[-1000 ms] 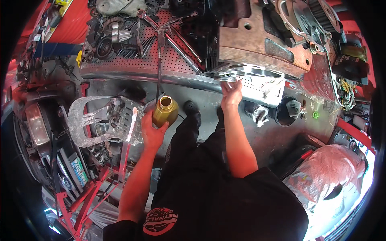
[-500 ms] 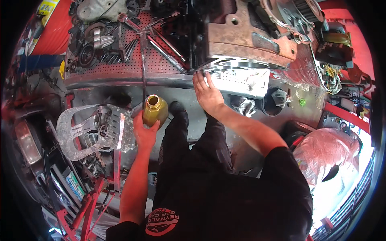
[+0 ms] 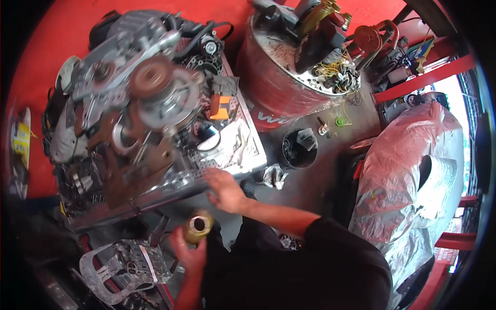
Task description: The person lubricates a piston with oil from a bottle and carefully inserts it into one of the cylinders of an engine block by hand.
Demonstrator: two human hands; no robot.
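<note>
My left hand (image 3: 187, 252) is wrapped round a gold-coloured bottle (image 3: 193, 234), held upright below the bench. No cap sits on the bottle, and its round mouth faces up. Just off the front edge of the metal bench (image 3: 142, 203) is my right hand (image 3: 226, 192), open, fingers stretched towards the bench and holding nothing. Whether its fingertips touch the edge I cannot tell. Beyond my hands, a blurred engine block (image 3: 155, 155) with wheels and brackets fills much of the bench. A pale sheet (image 3: 235, 140) lies on the perforated top beside it.
An orange-and-black box (image 3: 221, 107) rests at the bench's right side. Behind it stands a red drum (image 3: 266, 90) topped with parts and wires. A black bucket (image 3: 290, 155) and a crumpled bag (image 3: 275, 176) are on the floor. Plastic sheeting (image 3: 390, 170) covers something large at right.
The view has swung to the right, showing the drum and more of the engine. My right hand has come away from the engine's machined face; my left hand still holds the bottle.
</note>
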